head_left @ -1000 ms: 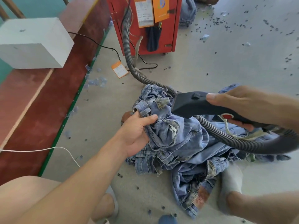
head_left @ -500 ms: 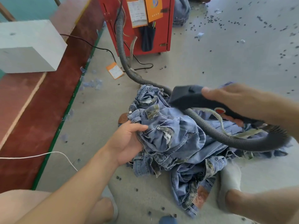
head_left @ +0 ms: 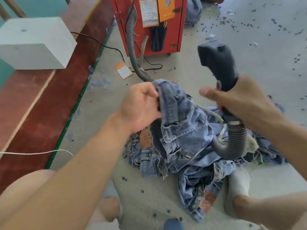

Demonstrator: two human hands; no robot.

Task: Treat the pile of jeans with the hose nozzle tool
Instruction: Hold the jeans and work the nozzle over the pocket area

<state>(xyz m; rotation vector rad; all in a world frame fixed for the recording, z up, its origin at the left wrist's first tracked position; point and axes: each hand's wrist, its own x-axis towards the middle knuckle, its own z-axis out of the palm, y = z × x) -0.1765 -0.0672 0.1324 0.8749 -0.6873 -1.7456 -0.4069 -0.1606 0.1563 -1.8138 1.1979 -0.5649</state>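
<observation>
Left hand [head_left: 141, 105]: fingers curled round the upper edge of one pair of jeans [head_left: 181, 123], lifting that fold clear of the heap.
Right hand [head_left: 239, 103]: wrapped round the handle of the black nozzle tool [head_left: 216, 62], thumb stretched out toward the left hand; nozzle head tilted up and away, raised well above the denim, not touching it.
Hose [head_left: 235, 143]: grey, ribbed, leaving the bottom of the handle, looping down over the heap, then running behind the lifted fold back to the red machine [head_left: 149, 25].
Pile of jeans [head_left: 191, 166]: crumpled blue denim on the floor [head_left: 249, 39] between the two arms, brown leather patches showing at the left and near the front.
Feet: white sock [head_left: 237, 186] just right of the heap, touching its edge.
Floor: grey, scattered with small dark specks; orange tag [head_left: 123, 70] lying near the machine's base.
Left side: dark red raised strip [head_left: 41, 103] with a white block [head_left: 34, 44] on it; thin white cord [head_left: 38, 152] and black cable [head_left: 99, 44] crossing it.
</observation>
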